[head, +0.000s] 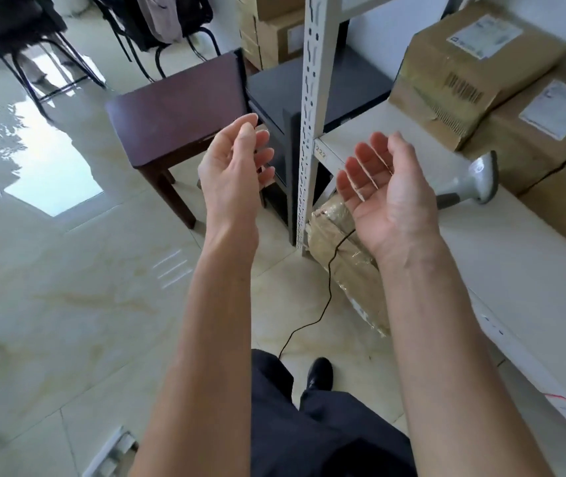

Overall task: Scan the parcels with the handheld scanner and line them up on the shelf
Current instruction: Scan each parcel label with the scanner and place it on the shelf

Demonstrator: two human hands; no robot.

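Both hands (231,173) (383,187) empty, fingers relaxed; scanner (470,180) on shelf (501,256).

A pale cream shelf board (501,256) on a perforated white metal upright (312,108) carries brown cardboard parcels with white labels (474,74) lined along its far right side. A grey handheld scanner (470,184) lies on the board just near of them. Below, on the glossy tiled floor (68,287), lies a tape-wrapped brown parcel (347,266).
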